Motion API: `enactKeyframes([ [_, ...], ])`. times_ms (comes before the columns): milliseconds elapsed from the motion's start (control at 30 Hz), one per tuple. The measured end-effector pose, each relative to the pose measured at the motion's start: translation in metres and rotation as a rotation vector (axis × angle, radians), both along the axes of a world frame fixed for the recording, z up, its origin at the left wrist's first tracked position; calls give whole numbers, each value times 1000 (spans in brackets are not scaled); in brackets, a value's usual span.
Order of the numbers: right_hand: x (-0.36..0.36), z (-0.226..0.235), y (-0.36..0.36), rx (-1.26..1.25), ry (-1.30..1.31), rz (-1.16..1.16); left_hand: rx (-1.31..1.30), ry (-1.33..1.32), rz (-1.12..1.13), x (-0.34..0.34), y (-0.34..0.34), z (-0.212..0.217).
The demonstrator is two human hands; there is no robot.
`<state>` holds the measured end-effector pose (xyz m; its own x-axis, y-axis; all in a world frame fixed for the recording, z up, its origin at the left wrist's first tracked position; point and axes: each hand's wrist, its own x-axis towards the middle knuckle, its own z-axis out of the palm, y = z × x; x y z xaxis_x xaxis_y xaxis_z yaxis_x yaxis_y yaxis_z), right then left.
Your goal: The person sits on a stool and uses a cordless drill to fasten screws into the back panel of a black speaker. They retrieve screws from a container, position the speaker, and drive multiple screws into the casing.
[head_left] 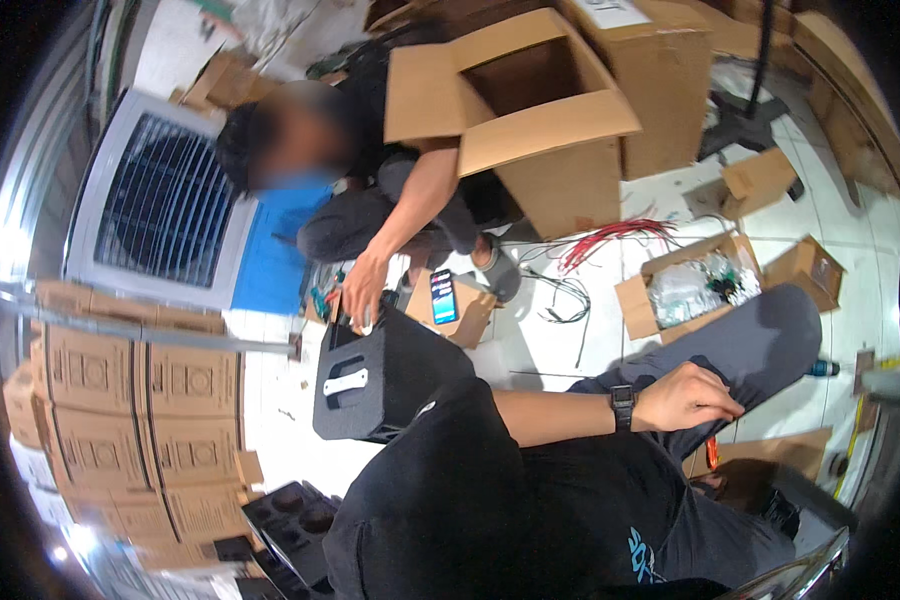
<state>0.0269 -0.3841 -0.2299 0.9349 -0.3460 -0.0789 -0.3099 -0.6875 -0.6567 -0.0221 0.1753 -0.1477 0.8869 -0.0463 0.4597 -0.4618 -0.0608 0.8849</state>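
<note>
On the white tiled floor (655, 202), a large open cardboard box (560, 192) is placed. Near it, red wires (618, 238) and a black cable (573, 317) are laid. In a small open carton (633, 308), clear plastic (678, 300) is contained. At the left side, brown cartons (92, 370) are stacked.

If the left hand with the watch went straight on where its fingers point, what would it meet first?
Probably the grey trouser leg under the left hand; depth leaves contact unclear. Past the leg's edge, the pale floor tiles show.
</note>
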Motion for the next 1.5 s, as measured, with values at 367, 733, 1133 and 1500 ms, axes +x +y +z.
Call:
enactKeyframes([
  [367,75,15,116,-69,14,287,-167,-8,205,-20,20,-15],
  [733,121,-1,209,-103,-18,430,-322,41,224,-40,39,-26],
  [1133,-113,30,-90,-311,-57,-420,196,137,-199,14,-58,0],
  [1500,-146,45,-105,3,-23,-471,605,27,-766,135,-346,-80],
])
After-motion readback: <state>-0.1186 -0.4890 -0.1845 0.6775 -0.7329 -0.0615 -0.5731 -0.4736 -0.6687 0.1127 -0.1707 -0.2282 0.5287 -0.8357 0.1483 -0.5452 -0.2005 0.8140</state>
